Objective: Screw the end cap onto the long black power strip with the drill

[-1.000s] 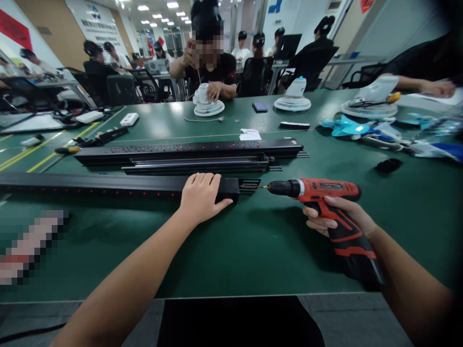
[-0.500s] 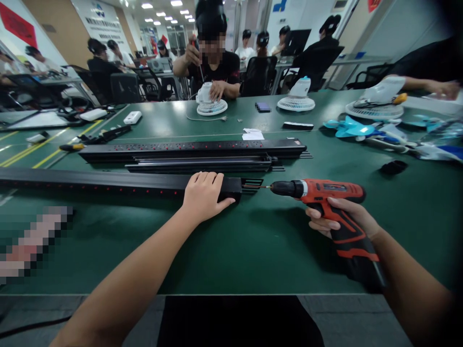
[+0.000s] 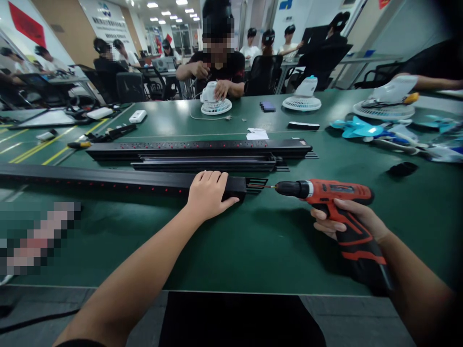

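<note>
My left hand (image 3: 208,193) is wrapped over the right end of a long black bar (image 3: 159,184) with a row of red dots along its side. The bar lies on the green table and runs off the left edge of the view. Thin dark prongs (image 3: 256,183) stick out of its right end. My right hand (image 3: 349,219) grips an orange and black cordless drill (image 3: 336,190) by the handle, a finger near the trigger. The drill is level and points left. Its slim bit (image 3: 266,187) reaches in among the prongs; where the tip ends I cannot tell.
Behind the bar lie a second black bar with red dots (image 3: 213,147) and a narrower black rail (image 3: 206,163). Blue fan blades (image 3: 356,127) lie at right. Across the table, a co-worker's hand (image 3: 223,89) rests on a white fan (image 3: 216,107). A yellow-handled tool (image 3: 79,144) lies left.
The whole view has shifted slightly, so things sit a little further right. Both my hands keep their holds on the bar and drill. The co-worker's raised hand has come down.
</note>
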Available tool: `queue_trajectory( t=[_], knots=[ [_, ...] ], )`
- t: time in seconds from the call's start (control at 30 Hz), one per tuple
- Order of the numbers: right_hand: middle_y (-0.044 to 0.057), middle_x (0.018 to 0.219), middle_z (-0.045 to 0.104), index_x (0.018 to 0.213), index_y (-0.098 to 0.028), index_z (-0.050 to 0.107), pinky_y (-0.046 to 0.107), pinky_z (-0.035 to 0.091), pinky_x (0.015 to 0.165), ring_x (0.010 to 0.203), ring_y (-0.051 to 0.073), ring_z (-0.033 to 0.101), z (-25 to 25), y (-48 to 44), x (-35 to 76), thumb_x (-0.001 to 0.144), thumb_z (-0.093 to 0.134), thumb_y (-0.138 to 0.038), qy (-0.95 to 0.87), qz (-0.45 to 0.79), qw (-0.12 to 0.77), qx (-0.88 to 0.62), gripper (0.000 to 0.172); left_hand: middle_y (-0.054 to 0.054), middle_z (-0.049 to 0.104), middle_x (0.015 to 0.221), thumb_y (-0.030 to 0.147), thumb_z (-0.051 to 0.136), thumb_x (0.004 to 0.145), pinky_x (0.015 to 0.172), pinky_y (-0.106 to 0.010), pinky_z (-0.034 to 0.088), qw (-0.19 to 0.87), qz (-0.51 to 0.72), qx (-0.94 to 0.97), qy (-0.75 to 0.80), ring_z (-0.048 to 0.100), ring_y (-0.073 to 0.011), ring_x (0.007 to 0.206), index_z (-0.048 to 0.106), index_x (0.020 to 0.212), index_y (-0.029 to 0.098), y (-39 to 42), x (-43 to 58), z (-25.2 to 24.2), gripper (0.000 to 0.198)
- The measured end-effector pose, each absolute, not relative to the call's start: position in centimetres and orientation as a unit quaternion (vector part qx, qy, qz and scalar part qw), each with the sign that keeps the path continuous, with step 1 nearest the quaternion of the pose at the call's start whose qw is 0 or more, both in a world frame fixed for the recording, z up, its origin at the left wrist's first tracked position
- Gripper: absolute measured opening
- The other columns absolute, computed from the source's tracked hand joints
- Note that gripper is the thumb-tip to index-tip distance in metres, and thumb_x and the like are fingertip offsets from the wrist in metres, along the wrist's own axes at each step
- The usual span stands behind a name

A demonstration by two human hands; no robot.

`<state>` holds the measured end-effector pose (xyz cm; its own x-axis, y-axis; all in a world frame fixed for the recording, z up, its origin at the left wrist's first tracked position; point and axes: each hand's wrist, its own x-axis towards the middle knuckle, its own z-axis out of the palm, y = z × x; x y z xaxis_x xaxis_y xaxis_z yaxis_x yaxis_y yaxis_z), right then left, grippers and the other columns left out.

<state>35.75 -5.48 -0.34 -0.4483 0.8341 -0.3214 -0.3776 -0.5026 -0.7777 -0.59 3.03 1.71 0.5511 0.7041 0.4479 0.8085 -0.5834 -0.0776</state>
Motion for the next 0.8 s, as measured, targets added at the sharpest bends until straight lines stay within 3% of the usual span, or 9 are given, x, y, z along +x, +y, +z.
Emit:
queue_trajectory(
  t=[0.13,0.3,0.53,0.8],
  knots=[
    [-0.002,0.055,0.039,0.080,-0.018,0.066,0.025,0.041,0.047,0.049,0.012,0.030,-0.07,-5.59,35.52,0.083,0.061,-0.049,-0.315,0.786,0.377,-0.374,0.032,-0.013,0.064,0.112,0.063,0.058,0.085,0.100,-0.046,0.038,0.140,-0.196,-0.870,-0.431,0.058,-0.0305,0.105,0.055,0.124,0.017,3.03,-0.66,1.64,0.060],
    [0.001,0.064,0.049,0.082,-0.018,0.067,0.024,0.042,0.047,0.049,0.010,0.029,-0.19,-5.71,35.57,0.082,0.062,-0.045,-0.309,0.777,0.400,-0.377,0.027,-0.013,0.064,0.111,0.064,0.058,0.084,0.099,-0.044,0.038,0.146,-0.186,-0.868,-0.436,0.058,-0.0305,0.104,0.056,0.123,0.015,2.96,-0.69,1.64,0.063],
    [0.000,0.056,0.042,0.081,-0.019,0.068,0.025,0.041,0.046,0.049,0.012,0.031,-0.35,-5.54,35.59,0.082,0.062,-0.047,-0.310,0.779,0.393,-0.378,0.029,-0.013,0.065,0.109,0.064,0.058,0.084,0.099,-0.045,0.038,0.146,-0.191,-0.869,-0.433,0.058,-0.0307,0.103,0.056,0.123,0.015,2.97,-0.67,1.67,0.063],
    [0.001,0.060,0.047,0.081,-0.020,0.068,0.026,0.042,0.044,0.049,0.012,0.032,-0.12,-5.63,35.46,0.081,0.063,-0.046,-0.317,0.768,0.399,-0.388,0.027,-0.014,0.065,0.109,0.063,0.059,0.084,0.098,-0.044,0.039,0.149,-0.193,-0.869,-0.430,0.058,-0.0307,0.103,0.057,0.122,0.015,2.94,-0.67,1.80,0.062]
  ],
)
